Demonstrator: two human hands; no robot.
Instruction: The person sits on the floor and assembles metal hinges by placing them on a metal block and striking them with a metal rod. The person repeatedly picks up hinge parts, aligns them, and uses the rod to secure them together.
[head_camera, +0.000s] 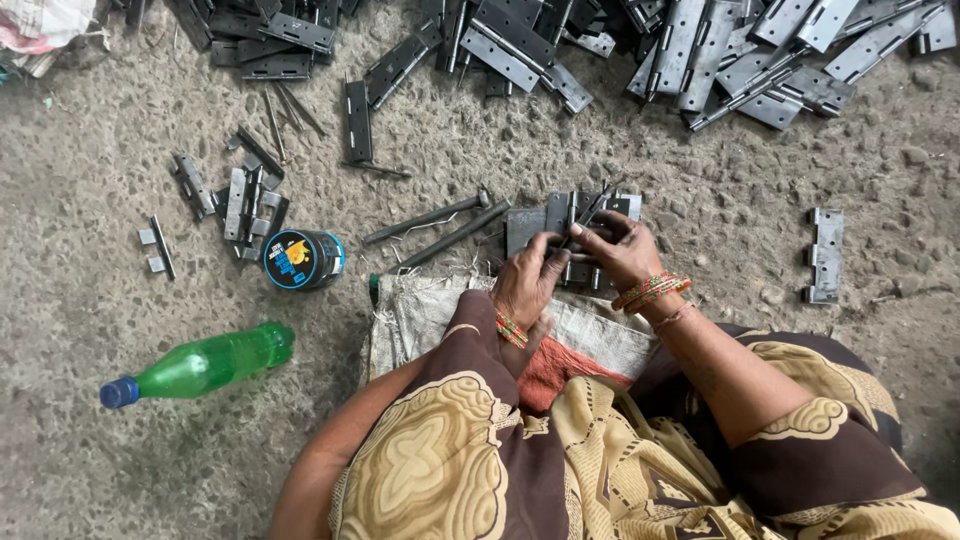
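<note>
I sit on the ground with a grey metal hinge lying flat in front of my knees. My left hand pinches the hinge at its middle knuckle. My right hand grips a thin dark metal pin and holds it slanted over the hinge's knuckle line. Both wrists wear red and green bangles. The near edge of the hinge is hidden under my fingers.
A woven sack lies under my legs. Two long metal rods lie left of the hinge. A small round tin and a green plastic bottle sit at left. Piles of hinges fill the top; a single hinge leaf lies at right.
</note>
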